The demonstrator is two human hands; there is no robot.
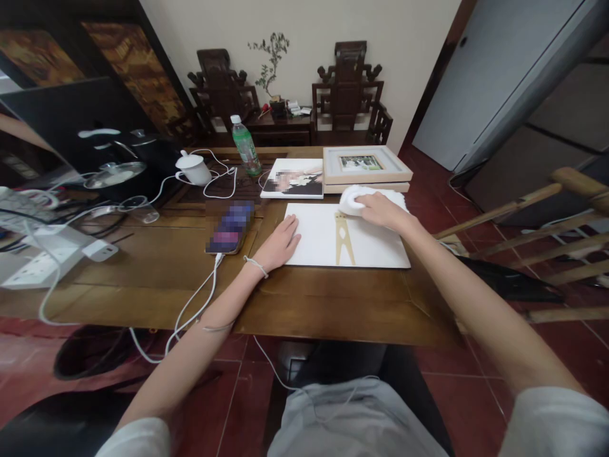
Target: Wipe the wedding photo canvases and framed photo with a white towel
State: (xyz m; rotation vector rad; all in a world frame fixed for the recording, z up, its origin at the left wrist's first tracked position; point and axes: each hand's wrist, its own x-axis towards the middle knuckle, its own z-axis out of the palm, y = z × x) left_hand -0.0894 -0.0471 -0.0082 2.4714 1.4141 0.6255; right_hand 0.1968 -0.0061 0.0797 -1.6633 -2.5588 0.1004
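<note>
A white flat board lies on the wooden table in front of me. A tan A-shaped stand piece rests flat on the board near its middle. My left hand is spread at the board's left edge, palm down, with a thin bracelet at the wrist. At the board's far right, my right hand grips a white fluffy duster with a smooth white rounded handle part. The duster touches or hovers just over the board's far edge; I cannot tell which. Its underside is hidden.
Behind the board are a photo panel and stacked picture frames. A phone with a white cable lies left. Farther off stand a bottle, a lidded white cup, a pot and a power strip.
</note>
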